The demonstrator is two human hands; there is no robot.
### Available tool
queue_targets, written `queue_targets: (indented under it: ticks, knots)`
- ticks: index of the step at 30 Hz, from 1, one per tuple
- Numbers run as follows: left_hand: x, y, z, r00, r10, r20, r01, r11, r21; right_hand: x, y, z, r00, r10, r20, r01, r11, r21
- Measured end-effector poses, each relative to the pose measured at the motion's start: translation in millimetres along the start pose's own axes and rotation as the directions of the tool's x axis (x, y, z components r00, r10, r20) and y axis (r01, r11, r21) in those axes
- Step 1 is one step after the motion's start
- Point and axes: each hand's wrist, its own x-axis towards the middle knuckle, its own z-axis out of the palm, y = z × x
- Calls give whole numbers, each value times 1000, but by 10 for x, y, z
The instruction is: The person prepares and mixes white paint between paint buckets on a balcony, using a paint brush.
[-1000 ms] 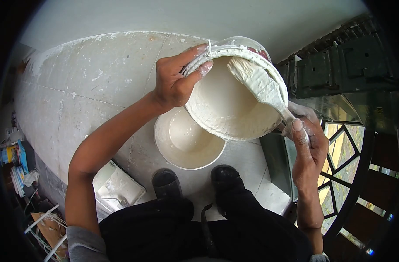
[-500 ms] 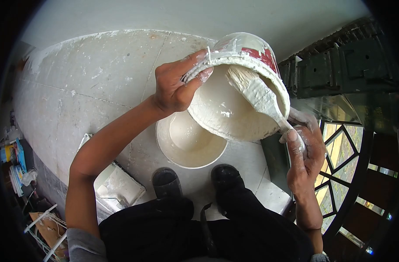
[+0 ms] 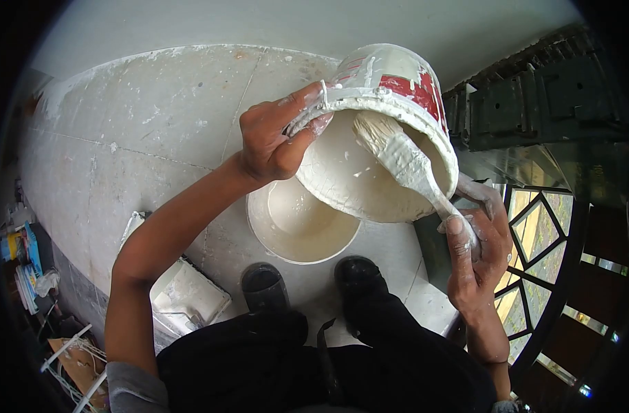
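Observation:
My left hand [image 3: 278, 134] grips the paint-crusted rim of a white bucket [image 3: 369, 62] with a red label patch. The bucket is tipped, its mouth facing me, and whitish paint coats its inside. In my right hand [image 3: 481, 241] is the handle of a paintbrush [image 3: 407, 162], whose thick, paint-covered bristles lie inside the bucket's mouth. Some fingers of that hand reach behind the bucket's right rim, partly hidden. Below the tipped bucket, a second white bucket [image 3: 307, 253] stands on the floor with pale liquid in it.
A paint-smeared tray [image 3: 183, 292] lies on the floor left of my feet in black slippers [image 3: 265, 288]. Dark green metal boxes [image 3: 527, 103] and a barred window [image 3: 543, 241] are at the right. Clutter [image 3: 29, 265] lines the left edge; a wall rises ahead.
The bucket has tilted slightly further, its base rising a little. The brush has shifted slightly lower along the inside, with my right hand moving a bit left and down.

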Motion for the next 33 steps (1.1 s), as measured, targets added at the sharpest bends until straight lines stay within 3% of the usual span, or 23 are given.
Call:
queue_targets:
  ticks: [3,9,15,21,27,33]
  knots:
    - [-17,27,-22,1000,-8,20,7,1000,26,-31,-43,-5,998,64,15,-65,998,19]
    - [-12,48,-48,999,41,21,-42,998,48,-38,11,0,997,-76,20,77,997,-21]
    - [-31,5,-11,996,85,-2,-85,993,83,-31,-62,-4,999,35,13,-34,999,-22]
    - [-23,9,-7,999,50,-1,-50,998,37,20,-10,9,996,-84,-3,84,996,-41]
    - [-43,24,-38,998,66,-5,-66,997,43,-3,-63,3,999,-39,13,39,998,-49]
    - [-47,46,-49,996,91,-9,-90,994,63,-75,6,53,994,-92,-50,91,995,-32]
